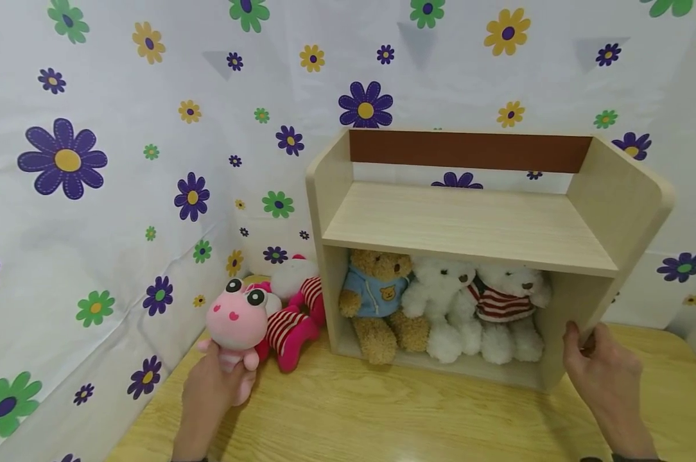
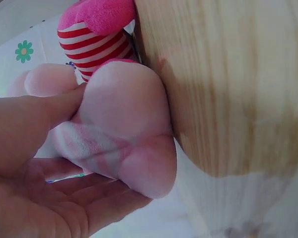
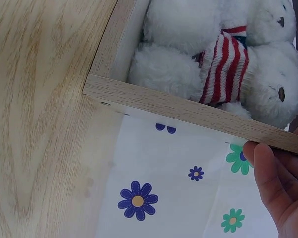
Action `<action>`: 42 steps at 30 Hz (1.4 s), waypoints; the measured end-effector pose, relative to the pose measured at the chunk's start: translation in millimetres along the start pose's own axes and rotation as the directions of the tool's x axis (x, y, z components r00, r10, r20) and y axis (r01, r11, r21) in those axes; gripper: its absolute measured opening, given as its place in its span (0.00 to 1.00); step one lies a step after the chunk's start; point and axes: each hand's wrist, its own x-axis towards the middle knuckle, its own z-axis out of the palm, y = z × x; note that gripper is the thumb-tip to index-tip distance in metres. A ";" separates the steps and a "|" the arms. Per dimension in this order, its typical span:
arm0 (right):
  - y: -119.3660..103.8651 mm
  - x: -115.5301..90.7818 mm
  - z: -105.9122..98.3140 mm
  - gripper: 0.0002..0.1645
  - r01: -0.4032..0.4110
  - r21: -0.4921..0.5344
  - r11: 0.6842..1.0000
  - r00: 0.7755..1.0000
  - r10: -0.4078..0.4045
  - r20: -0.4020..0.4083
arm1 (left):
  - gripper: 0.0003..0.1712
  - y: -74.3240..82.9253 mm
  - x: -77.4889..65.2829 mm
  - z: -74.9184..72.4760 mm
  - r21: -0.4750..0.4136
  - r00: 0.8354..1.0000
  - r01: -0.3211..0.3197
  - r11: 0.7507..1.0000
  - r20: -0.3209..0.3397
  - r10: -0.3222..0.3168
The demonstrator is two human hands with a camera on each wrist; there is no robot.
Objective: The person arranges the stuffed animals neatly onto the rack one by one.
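My left hand (image 1: 212, 385) grips a pink plush toy (image 1: 236, 324) with big black-and-white eyes round its body. In the left wrist view, the thumb lies on one side of the plush toy (image 2: 126, 104) and the fingers on the other, with its feet close to the tabletop. On the right, my right hand (image 1: 605, 369) pinches the front edge of the side panel of a light wooden shelf (image 1: 469, 218). The right wrist view has the fingertips (image 3: 263, 153) at that panel edge. Inside the lower compartment sit a brown teddy bear (image 1: 377, 301) in a blue hoodie and two white bears (image 1: 443, 308).
Plush toys with red-and-white striped parts and pink feet (image 1: 293, 327) lie on the wooden table (image 1: 348, 410) between the pink toy and the shelf's left side. The upper shelf board is bare. Flower-patterned cloth (image 1: 122, 256) hangs behind and along the left.
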 end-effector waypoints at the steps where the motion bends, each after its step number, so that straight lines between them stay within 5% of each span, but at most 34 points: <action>1: -1.3 0.5 0.1 0.15 -0.002 0.005 1.000 1.000 0.002 -0.003 | 0.38 -0.2 -1.2 0.0 -0.012 1.000 0.000 1.000 -0.009 0.000; 6: -9.7 4.5 -0.6 0.15 0.011 -0.002 1.000 1.000 -0.011 -0.024 | 0.36 4.8 -4.6 -0.6 -0.063 0.993 -0.028 0.998 -0.120 0.021; 11: -12.4 5.6 -1.3 0.15 0.015 0.001 1.000 1.000 -0.015 -0.026 | 0.34 14.5 -4.7 -2.6 -0.155 0.966 -0.042 0.987 -0.257 0.001; 19: -0.1 -0.3 -1.9 0.17 0.011 0.000 1.000 1.000 -0.011 0.019 | 0.27 36.2 -11.2 -9.8 -0.298 0.902 -0.179 0.938 -0.430 0.036; 28: -2.6 0.8 -1.0 0.16 0.044 -0.008 0.999 0.999 -0.044 0.006 | 0.23 67.9 -20.9 -18.9 -0.384 0.857 -0.340 0.858 -0.503 0.114; 33: -8.0 2.7 -0.2 0.15 0.036 -0.002 0.999 0.999 -0.036 -0.004 | 0.24 82.1 -27.8 -19.6 -0.348 0.795 -0.492 0.798 -0.554 0.248; 42: -8.1 3.5 -3.1 0.15 0.045 -0.010 0.999 0.999 -0.045 0.001 | 0.25 105.9 -41.3 -13.9 -0.304 0.668 -0.706 0.639 -0.585 0.460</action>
